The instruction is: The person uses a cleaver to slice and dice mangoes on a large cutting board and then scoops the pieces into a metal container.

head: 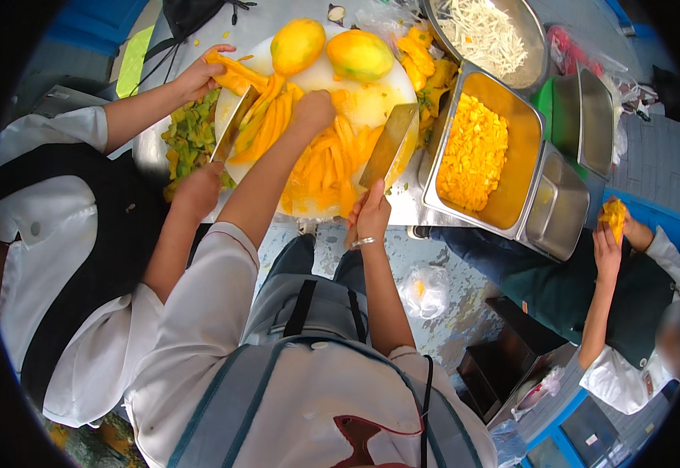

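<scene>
My right hand grips the handle of a cleaver, whose wide blade points away from me over the right side of a round white cutting board. My left hand is curled low among orange mango slices on the board. Its fingers are hidden, so I cannot tell whether it holds a slice. Two whole peeled mangoes, one on the left and another on the right, lie at the board's far side.
On my left, a co-worker's hands hold a knife and mango flesh. Green peels lie beside the board. To the right stand a steel pan of diced mango and a bowl of white strips. Another person holds a yellow piece.
</scene>
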The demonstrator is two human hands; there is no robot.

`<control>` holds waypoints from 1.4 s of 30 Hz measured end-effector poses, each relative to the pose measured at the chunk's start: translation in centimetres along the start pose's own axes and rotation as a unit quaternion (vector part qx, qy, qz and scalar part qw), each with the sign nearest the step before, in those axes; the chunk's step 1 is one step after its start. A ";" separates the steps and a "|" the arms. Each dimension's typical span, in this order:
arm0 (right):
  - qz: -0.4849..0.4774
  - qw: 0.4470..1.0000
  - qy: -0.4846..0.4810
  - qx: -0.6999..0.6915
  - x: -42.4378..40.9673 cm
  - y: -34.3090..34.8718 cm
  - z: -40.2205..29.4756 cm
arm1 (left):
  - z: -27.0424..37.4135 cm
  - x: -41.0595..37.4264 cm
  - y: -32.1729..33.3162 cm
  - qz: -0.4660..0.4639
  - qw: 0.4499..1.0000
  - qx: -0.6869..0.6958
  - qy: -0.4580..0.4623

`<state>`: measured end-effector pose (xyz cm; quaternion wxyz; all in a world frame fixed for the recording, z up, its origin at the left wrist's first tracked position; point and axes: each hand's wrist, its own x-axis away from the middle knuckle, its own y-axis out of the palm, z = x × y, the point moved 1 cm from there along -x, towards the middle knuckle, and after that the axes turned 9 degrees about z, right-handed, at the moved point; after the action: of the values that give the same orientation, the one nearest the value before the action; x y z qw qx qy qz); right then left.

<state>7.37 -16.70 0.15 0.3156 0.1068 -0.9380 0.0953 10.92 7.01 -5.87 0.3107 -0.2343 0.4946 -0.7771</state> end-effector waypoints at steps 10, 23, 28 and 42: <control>-0.005 0.999 0.025 0.021 -0.8 1.3 -2.3 | -0.7 2.9 -1.4 0.029 0.994 0.104 0.007; -0.008 0.999 -0.014 0.050 -0.3 -0.9 -5.1 | 2.9 3.1 0.1 -0.116 0.808 0.537 -0.213; 0.019 0.961 -0.182 0.208 -1.7 -3.7 -2.7 | 4.8 3.5 3.7 0.077 0.949 0.302 -0.039; -0.032 0.972 -0.079 0.220 -3.8 -3.0 -2.2 | 0.9 0.0 0.0 0.075 0.992 0.102 0.013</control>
<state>12.38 -18.54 -0.10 0.2122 0.2106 -0.9119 0.2810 11.50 6.42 -5.48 0.3841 -0.1539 0.4331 -0.8008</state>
